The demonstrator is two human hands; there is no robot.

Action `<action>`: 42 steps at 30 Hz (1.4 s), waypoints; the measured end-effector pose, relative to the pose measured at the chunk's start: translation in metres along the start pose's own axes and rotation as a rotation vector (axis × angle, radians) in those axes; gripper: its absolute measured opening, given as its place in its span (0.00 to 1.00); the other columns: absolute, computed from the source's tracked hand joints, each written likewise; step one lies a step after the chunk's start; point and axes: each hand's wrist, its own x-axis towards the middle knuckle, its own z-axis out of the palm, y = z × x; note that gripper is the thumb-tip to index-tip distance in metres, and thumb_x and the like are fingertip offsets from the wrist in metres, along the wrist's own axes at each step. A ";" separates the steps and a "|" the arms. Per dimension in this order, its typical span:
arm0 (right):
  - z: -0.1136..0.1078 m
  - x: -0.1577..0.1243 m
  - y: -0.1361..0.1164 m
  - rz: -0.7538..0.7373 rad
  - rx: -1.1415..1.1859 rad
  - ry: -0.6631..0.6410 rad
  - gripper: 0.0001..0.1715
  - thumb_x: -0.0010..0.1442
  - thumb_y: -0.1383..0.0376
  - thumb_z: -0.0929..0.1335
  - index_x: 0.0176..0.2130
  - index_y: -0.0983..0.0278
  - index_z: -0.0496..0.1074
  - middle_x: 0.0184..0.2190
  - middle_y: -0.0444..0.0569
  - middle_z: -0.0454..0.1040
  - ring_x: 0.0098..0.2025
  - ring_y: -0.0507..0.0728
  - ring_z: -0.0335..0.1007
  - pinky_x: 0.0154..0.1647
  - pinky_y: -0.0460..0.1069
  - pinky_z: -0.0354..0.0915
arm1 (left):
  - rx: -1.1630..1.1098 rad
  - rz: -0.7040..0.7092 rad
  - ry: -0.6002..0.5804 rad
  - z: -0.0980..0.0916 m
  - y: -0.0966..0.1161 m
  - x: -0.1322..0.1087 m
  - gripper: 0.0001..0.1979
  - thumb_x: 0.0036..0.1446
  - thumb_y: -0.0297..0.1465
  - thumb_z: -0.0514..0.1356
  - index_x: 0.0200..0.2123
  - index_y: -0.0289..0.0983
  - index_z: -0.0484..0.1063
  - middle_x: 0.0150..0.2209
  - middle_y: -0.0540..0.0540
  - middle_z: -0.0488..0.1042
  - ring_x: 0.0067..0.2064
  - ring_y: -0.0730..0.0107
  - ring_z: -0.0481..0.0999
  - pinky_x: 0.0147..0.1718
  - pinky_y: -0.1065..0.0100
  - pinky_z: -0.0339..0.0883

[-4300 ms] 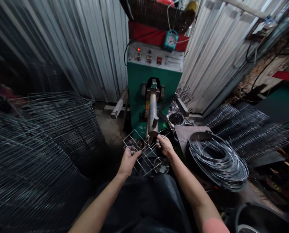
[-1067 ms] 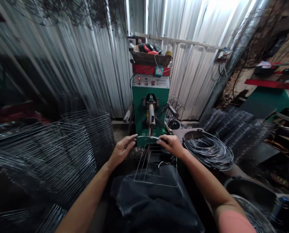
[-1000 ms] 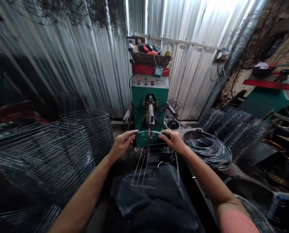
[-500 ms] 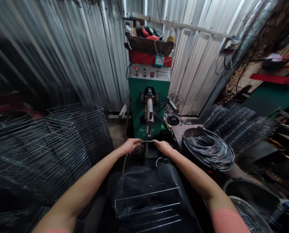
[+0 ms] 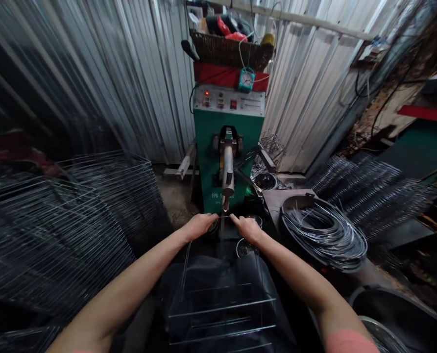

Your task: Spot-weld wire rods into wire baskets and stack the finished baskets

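Noting a corrugated metal wall [image 5: 141, 88] spanning the far side. Finding a green machine [image 5: 208, 135] standing upright in front, at far centre. Recording stacked wire grids [image 5: 60, 220] filling much of the left side. Observing dark cloth [image 5: 204, 272] covering the near centre. Listing, at right, a round pan [image 5: 295, 202] holding a coil of wire [image 5: 328, 240].

Locating the wire frame [image 5: 222, 308] at near centre, extending over the dark cloth from both hands toward the near edge. Inspecting the metal arm [image 5: 228, 162] of the machine, projecting nearward and ending just above the gap between the hands; not establishing contact from this view.

Confirming the left hand [image 5: 201, 225] pinching the far edge of the frame with the fingertips. Confirming the right hand [image 5: 248, 228] pinching the same edge farther right, leaving a short span of thin wire exposed between.

Noting a small bowl [image 5: 246, 248] sitting just nearward of the right hand. Recording, lastly, a red lamp [image 5: 206, 93] glowing on the far panel, left side.
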 end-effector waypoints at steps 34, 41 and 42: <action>-0.001 0.027 0.021 0.001 0.229 0.016 0.21 0.64 0.65 0.54 0.55 0.58 0.59 0.40 0.52 0.75 0.40 0.58 0.72 0.34 0.46 0.58 | 0.686 0.324 -0.408 -0.004 0.005 0.029 0.09 0.57 0.30 0.48 0.30 0.38 0.66 0.24 0.51 0.68 0.26 0.75 0.66 0.27 0.75 0.55; -0.006 0.024 0.020 0.020 0.224 0.000 0.20 0.64 0.66 0.54 0.55 0.58 0.59 0.40 0.51 0.75 0.40 0.56 0.71 0.35 0.46 0.58 | 0.632 0.306 -0.427 -0.003 0.009 0.028 0.10 0.58 0.32 0.47 0.29 0.37 0.66 0.22 0.53 0.67 0.25 0.77 0.63 0.26 0.76 0.54; -0.006 0.024 0.020 0.011 0.224 0.003 0.20 0.64 0.66 0.54 0.55 0.58 0.59 0.40 0.51 0.75 0.40 0.56 0.71 0.34 0.46 0.58 | 0.623 0.305 -0.430 -0.003 0.009 0.028 0.10 0.58 0.32 0.47 0.29 0.37 0.66 0.23 0.52 0.67 0.25 0.77 0.64 0.26 0.76 0.55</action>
